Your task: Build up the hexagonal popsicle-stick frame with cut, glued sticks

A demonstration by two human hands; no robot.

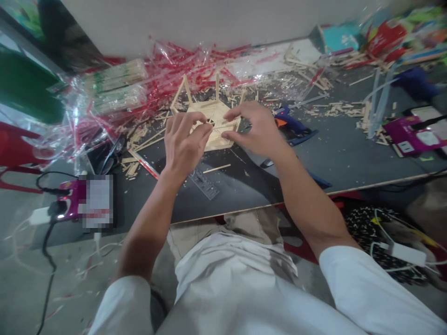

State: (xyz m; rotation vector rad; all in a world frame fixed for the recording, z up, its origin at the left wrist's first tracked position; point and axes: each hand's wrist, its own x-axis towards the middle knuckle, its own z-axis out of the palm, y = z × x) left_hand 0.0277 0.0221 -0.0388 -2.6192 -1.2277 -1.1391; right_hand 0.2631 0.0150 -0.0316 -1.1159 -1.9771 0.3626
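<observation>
A small frame of pale wooden sticks (223,139), with a flat slatted base and upright sticks at its far side, sits on the dark table under both hands. My left hand (183,144) is at its left, thumb and fingertips pinched together over the base. Whatever lies in that pinch is too small to make out. Over the right edge of the base, my right hand (260,128) is open, with thumb and index finger apart. A blue glue gun (293,123) with an orange trigger lies just beyond my right hand. Nearer me are a clear ruler (206,184) and a loose stick (217,168).
Stick offcuts (335,109) and crumpled red-and-clear wrappers (188,65) cover the back. Packed sticks (115,77) are at the left. Purple-and-white power units with cables (68,200) stand at the left edge and right (408,135). The table's front edge (223,214) runs before my lap.
</observation>
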